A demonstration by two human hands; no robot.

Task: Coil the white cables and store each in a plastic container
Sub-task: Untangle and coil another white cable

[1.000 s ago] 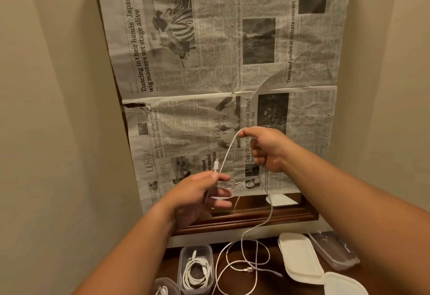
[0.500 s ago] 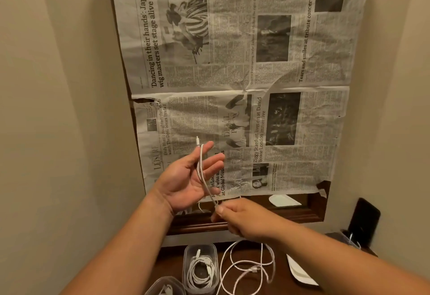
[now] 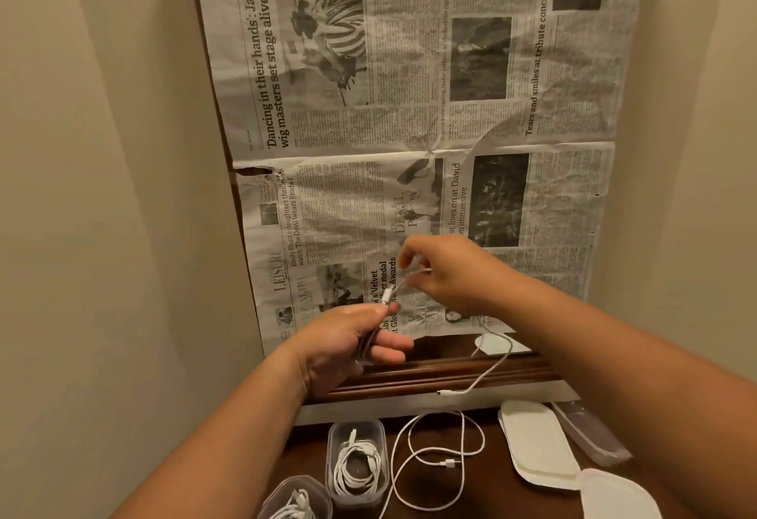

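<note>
Against the newspaper-covered board point(image 3: 409, 109), the left hand point(image 3: 348, 348) was closed around a white cable point(image 3: 487, 371), one plug poking up from its fingers. From there the cable ran to the right hand point(image 3: 450, 273), which pinched it between fingertips, its free end dangling near the wooden ledge. Below, on the dark table point(image 3: 483, 494), two clear containers point(image 3: 357, 461) held coiled cables, beside another loose cable point(image 3: 434, 457), with white lids point(image 3: 536, 445) at right.

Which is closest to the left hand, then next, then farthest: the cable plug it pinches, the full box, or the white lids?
1. Cable plug: at the left hand fingertips.
2. Full box: below the hand, on the table.
3. White lids: far right.
</note>
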